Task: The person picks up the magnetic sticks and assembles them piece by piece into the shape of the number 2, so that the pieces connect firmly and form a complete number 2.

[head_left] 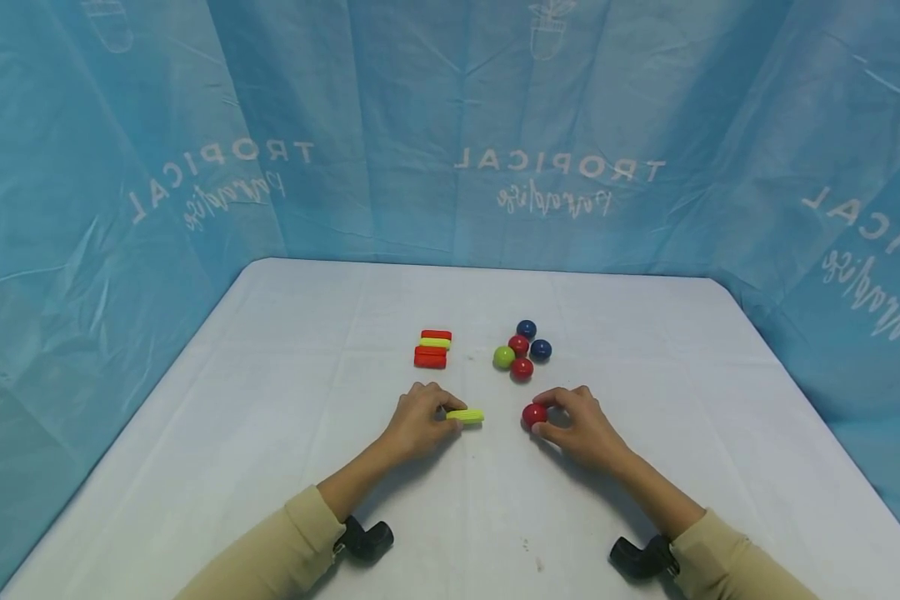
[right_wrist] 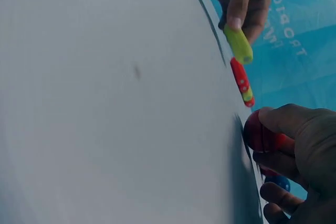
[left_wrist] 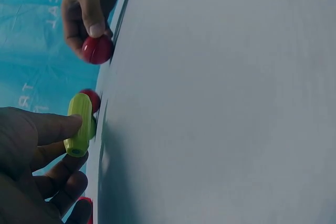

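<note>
My left hand (head_left: 422, 421) pinches a ribbed yellow-green cylinder (head_left: 466, 416) between thumb and fingers; the left wrist view shows a small hole in the end of this cylinder (left_wrist: 79, 124). Across from it, my right hand (head_left: 581, 427) holds a glossy red ball (head_left: 534, 415) by its sides, low over the table. In the right wrist view a seam line runs round the red ball (right_wrist: 261, 132). Beyond the left hand lies a row of red cylinders (head_left: 430, 358) with a yellow-green cylinder (head_left: 435, 342) among them. Past the right hand sit a green ball (head_left: 504, 357), red balls (head_left: 521, 369) and blue balls (head_left: 541, 350), grouped closely.
A white cloth covers the table (head_left: 270, 375). Blue printed sheeting (head_left: 405, 125) hangs behind it and along both sides. Dark curved devices (head_left: 367, 540) are strapped at both wrists, under the beige sleeves (head_left: 270, 550). Small stains (head_left: 532, 554) mark the cloth near the front.
</note>
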{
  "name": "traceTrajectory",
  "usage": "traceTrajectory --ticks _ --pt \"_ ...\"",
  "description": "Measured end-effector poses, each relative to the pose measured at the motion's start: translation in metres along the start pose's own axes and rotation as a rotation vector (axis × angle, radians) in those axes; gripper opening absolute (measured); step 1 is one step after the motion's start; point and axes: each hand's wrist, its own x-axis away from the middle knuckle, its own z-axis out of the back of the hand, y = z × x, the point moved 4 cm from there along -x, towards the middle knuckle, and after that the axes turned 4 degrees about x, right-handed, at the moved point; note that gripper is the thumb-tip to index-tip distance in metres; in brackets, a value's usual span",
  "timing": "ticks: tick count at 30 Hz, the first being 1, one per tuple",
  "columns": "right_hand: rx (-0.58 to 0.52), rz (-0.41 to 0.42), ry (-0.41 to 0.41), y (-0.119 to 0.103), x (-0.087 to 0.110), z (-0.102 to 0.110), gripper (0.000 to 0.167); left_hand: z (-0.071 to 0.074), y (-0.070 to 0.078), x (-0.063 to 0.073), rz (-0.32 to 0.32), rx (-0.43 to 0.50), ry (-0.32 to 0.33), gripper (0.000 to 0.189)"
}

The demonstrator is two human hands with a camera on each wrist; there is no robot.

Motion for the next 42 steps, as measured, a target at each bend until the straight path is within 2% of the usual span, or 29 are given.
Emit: traceTrajectory --ticks 9,17,38,42 --pt "-0.022 0.055 -0.007 -0.017 0.008 -0.011 0.037 -0.012 0.009 0.001 -0.043 0.007 -0.046 0.021" --pt "-0.039 0.057 -0.019 -0.023 0.011 -0.016 0.039 -0.016 0.014 0.003 -0.073 0.017 -0.059 0.022" --pt "-0.041 0.059 -0.008 -0.026 0.013 -0.018 0.039 -0.018 0.017 0.004 -0.075 0.000 -0.058 0.022" --pt "-0.049 0.062 -0.009 -0.026 0.013 -0.018 0.039 -0.015 0.017 0.004 -0.066 0.018 -0.074 0.024"
